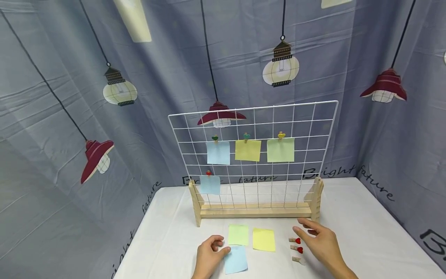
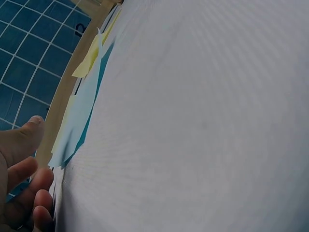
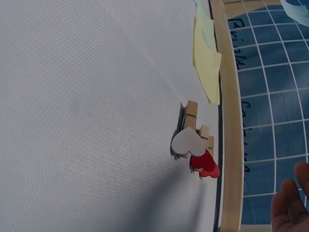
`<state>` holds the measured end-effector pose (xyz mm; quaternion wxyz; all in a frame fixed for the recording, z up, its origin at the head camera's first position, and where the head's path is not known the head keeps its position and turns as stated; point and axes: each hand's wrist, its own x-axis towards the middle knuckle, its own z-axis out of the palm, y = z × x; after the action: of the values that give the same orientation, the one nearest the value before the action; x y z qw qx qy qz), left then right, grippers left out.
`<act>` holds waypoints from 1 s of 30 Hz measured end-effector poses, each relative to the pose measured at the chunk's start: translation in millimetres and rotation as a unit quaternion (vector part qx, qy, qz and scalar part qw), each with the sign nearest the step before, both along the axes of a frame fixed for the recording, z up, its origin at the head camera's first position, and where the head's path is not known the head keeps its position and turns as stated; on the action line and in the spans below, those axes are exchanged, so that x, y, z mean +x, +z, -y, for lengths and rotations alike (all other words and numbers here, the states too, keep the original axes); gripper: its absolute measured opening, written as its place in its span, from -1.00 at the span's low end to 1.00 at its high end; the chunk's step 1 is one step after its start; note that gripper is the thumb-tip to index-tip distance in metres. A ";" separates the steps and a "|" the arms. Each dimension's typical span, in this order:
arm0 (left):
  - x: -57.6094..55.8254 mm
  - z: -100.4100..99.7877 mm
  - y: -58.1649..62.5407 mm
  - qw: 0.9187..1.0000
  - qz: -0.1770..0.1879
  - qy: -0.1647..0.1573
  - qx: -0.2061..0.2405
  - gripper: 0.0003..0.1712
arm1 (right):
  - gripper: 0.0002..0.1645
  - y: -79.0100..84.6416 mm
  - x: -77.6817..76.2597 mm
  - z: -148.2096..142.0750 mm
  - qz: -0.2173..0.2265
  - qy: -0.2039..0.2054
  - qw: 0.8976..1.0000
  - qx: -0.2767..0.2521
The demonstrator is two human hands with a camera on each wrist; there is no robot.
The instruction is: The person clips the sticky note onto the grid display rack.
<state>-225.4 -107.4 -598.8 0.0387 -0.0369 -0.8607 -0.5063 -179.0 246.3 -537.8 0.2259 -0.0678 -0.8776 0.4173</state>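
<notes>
My left hand (image 1: 209, 254) hovers by the left edge of a blue sticky note (image 1: 236, 260) on the table, its fingers loosely bent and holding nothing. In the left wrist view, a gap shows between the thumb (image 2: 31, 130) and that note. A green note (image 1: 238, 235) and a yellow note (image 1: 263, 240) lie just beyond it. To the right, my right hand (image 1: 322, 242) is held with thumb and fingers apart, nothing between them. Beside it lie two wooden clothespins with red hearts (image 1: 298, 250) and one clothespin with a white heart (image 3: 188, 141).
Behind the notes stands a white wire grid (image 1: 271, 174) on a wooden base (image 1: 256, 213). Small heart clothespins hold several notes on it, among them a lower-left blue note (image 1: 210, 185). A white cloth (image 1: 167, 232) covers the table; a grey-blue printed curtain (image 1: 156, 128) hangs around.
</notes>
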 end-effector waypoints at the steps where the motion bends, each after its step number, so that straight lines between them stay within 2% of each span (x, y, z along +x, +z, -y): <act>1: 0.5 0.2 -0.2 1.000 -0.002 -0.001 -0.005 -0.61 | -0.54 -0.6 0.2 0.2 0.001 0.000 1.000 -0.002; 9: 1.7 1.2 -0.8 0.999 -0.017 -0.019 -0.042 -0.69 | -0.53 -4.8 -0.7 1.0 0.016 -0.003 1.000 -0.012; 16: 1.4 -0.9 -2.1 0.997 -0.023 -0.030 -0.068 -0.77 | -0.48 -8.3 -2.2 1.6 0.072 -0.008 0.997 -0.026; 23: 4.7 -3.0 -0.1 0.997 -0.027 -0.033 -0.069 -0.79 | -0.39 -13.4 -3.9 -0.9 0.114 0.001 0.992 -0.045; 30: 6.4 -4.2 1.3 0.997 -0.018 -0.034 -0.060 -0.78 | -0.43 -16.8 -4.4 -3.3 0.117 0.000 0.992 -0.048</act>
<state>-219.0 -103.2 -597.4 0.0347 -0.0774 -0.8870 -0.4538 -183.4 249.6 -554.5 0.1182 -0.1269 -0.8768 0.4486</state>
